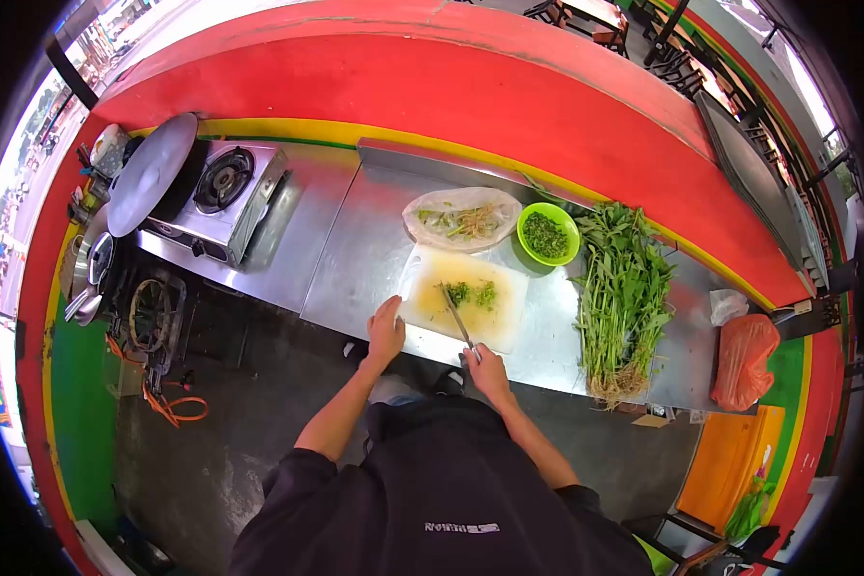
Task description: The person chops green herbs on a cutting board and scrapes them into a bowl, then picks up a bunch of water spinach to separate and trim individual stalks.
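Note:
My right hand [487,372] is wrapped round the handle of a knife [457,315], whose blade reaches over a white cutting board [509,332]. Chopped green herbs [459,292] lie by the blade tip, with a second small heap [487,295] just to their right. At the board's left edge is my left hand [387,328], fingers extended and holding nothing. Behind the board, a clear plastic bag [434,206] contains roots and stems. A bright green bowl [571,227] holds chopped greens. Long leafy stems with roots [616,317] lie right of the board.
On the left end of the steel counter [341,245] stand a gas stove [223,187] and a large round metal lid [152,175]. An orange-red plastic bag [744,360] sits at the right end. A red wall [509,96] runs behind.

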`<control>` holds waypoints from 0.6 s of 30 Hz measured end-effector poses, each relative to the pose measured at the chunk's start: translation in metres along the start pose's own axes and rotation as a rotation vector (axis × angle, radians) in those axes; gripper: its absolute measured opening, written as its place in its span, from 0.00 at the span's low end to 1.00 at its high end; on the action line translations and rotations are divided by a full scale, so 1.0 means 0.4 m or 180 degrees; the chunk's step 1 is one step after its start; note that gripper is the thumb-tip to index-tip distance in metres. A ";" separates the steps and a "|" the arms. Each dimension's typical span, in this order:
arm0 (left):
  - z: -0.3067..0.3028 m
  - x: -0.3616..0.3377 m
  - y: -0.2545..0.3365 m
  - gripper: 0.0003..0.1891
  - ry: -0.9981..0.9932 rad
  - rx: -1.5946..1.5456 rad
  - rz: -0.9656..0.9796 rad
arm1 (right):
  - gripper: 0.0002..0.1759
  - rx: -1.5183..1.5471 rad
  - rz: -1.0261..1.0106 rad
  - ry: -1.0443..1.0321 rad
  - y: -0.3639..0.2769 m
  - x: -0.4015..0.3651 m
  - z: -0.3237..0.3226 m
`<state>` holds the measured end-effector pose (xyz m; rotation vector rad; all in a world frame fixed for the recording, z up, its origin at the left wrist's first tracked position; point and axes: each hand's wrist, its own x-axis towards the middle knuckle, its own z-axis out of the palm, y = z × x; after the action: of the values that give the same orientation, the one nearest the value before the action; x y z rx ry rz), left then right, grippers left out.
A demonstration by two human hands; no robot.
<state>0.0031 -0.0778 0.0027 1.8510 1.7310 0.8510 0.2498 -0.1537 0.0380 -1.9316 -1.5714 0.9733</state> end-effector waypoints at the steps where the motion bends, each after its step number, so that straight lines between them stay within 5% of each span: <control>1: -0.005 0.005 0.001 0.24 0.0016 -0.0103 -0.0289 | 0.20 -0.0002 0.0014 -0.0004 -0.007 -0.007 -0.007; 7: -0.028 -0.035 0.015 0.16 0.0565 0.0274 0.0101 | 0.20 -0.0177 -0.0155 -0.0435 -0.011 -0.015 -0.003; 18: 0.023 -0.086 0.071 0.25 -0.0122 0.1407 0.0646 | 0.23 0.0167 -0.0207 -0.0083 -0.011 0.013 -0.019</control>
<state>0.0293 -0.1141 0.0119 2.3433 1.8385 0.5248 0.2531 -0.1469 0.0449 -1.8282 -1.5969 1.0063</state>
